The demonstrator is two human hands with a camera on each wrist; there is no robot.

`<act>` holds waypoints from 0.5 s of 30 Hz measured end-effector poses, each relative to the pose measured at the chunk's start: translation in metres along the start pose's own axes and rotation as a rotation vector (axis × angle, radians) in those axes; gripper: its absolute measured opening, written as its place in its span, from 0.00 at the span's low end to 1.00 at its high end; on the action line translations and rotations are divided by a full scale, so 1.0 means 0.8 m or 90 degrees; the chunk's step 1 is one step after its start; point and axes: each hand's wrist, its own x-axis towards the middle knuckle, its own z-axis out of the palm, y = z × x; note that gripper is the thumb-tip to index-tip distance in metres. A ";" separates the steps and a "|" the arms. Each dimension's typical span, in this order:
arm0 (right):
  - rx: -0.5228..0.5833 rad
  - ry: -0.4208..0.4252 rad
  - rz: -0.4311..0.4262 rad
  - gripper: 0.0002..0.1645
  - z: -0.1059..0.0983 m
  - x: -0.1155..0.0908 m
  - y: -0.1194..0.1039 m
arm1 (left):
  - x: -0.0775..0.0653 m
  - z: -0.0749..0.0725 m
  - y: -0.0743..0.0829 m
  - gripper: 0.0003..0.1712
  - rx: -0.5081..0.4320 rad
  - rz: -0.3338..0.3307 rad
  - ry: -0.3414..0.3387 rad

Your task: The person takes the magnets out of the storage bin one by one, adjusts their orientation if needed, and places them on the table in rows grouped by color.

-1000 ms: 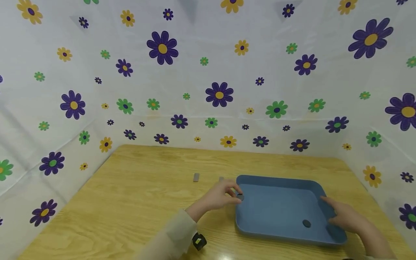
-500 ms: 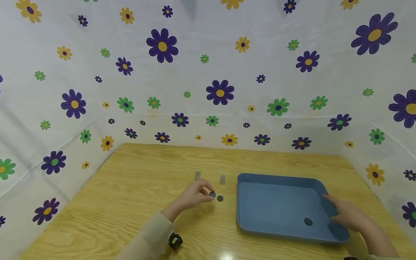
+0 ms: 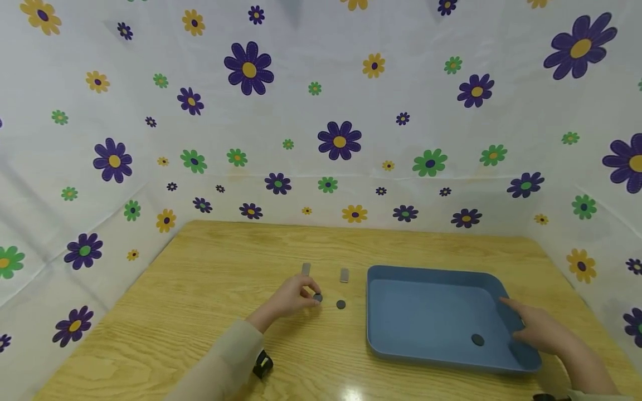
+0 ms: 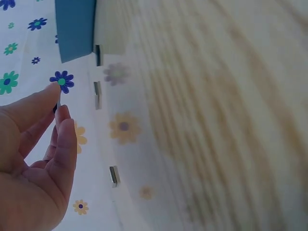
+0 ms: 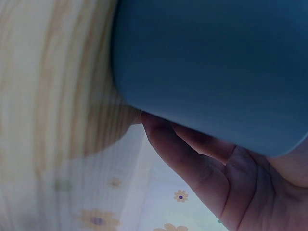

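Observation:
My left hand (image 3: 291, 298) pinches a small dark round disc (image 3: 317, 298) between thumb and fingertips, close over the table. In the left wrist view the disc shows edge-on at the fingertips (image 4: 57, 86). A second dark disc lies on the table (image 3: 341, 304) just right of it. On the right, my right hand (image 3: 539, 331) holds the right side of the blue tray (image 3: 426, 359), its finger and thumb over the rim. The right wrist view shows fingers (image 5: 168, 147) against the tray's outer wall. Another dark disc (image 3: 478, 340) lies inside the tray.
Two small grey rectangular pieces lie farther back, one (image 3: 306, 269) behind the left hand and one (image 3: 344, 275) left of the tray. Floral cloth (image 3: 339, 195) hangs around the wooden table (image 3: 225, 250). A black wrist device (image 3: 263, 365) sits at the left cuff.
My left hand has moved left from the tray's left rim, still pinching the disc, uncovering the second disc and the right grey piece. The right hand has stayed at the tray.

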 end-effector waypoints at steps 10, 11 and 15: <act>0.006 0.001 0.009 0.40 -0.002 0.000 -0.003 | 0.009 0.002 -0.009 0.08 0.087 -0.041 -0.037; 0.005 0.001 0.008 0.39 -0.001 0.000 -0.003 | 0.010 0.003 -0.009 0.07 0.098 -0.042 -0.040; 0.006 -0.001 0.012 0.40 -0.001 0.000 -0.002 | 0.011 0.006 -0.008 0.07 0.115 -0.037 -0.049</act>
